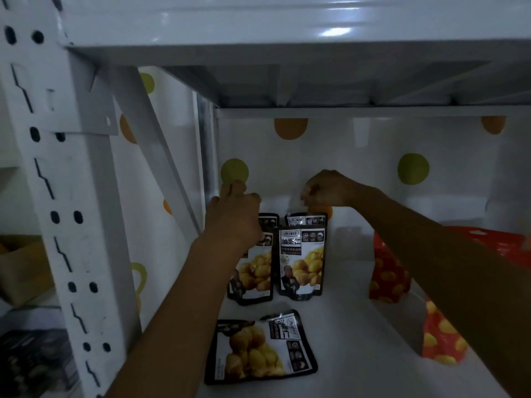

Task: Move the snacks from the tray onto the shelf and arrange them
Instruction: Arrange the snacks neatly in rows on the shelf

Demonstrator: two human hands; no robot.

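Several black chestnut snack pouches are on the white shelf [344, 326]. Two stand in front, the right one [301, 262] in full view and the left one [253, 271] partly behind my left arm. Two more stand behind them, the rear right pouch [306, 219] and the rear left pouch [270, 219]. Another black pouch [258, 346] lies flat near the front. My left hand [232, 214] is curled at the top of the left pouches, its fingers hidden. My right hand [327, 188] hovers with curled fingers just above the rear right pouch, and I see nothing in it.
Red snack pouches [388, 277] stand at the right, partly behind my right arm, with another red pouch [439, 343] nearer the front. The perforated white upright [57, 196] and a diagonal brace [155, 145] bound the left side. The upper shelf [316, 53] hangs low overhead. A dotted wall closes the back.
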